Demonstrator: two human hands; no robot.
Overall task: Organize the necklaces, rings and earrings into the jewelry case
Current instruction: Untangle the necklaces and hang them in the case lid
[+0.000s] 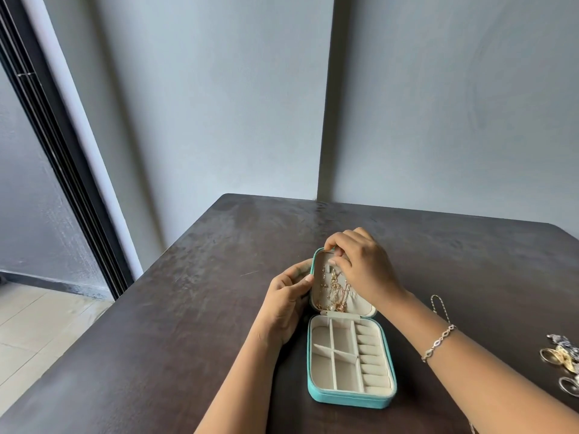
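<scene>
One jewelry case [347,399], two hands [283,305] [360,264]

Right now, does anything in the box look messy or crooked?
Yes. In the jewelry case lid, the gold necklaces lie bunched and tangled, and one divider in the tray below sits slanted.

Under the right hand [360,267], thin glossy gold metal chains [336,291] on the matt cream plush lining of a rectangular teal jewelry case [347,399], smooth outside. Left of that hand, dark brown tabletop [188,324], matt and mottled. On its wrist, shiny silver metal link bracelet [438,341]; further right, glossy metal rings [560,360].
</scene>
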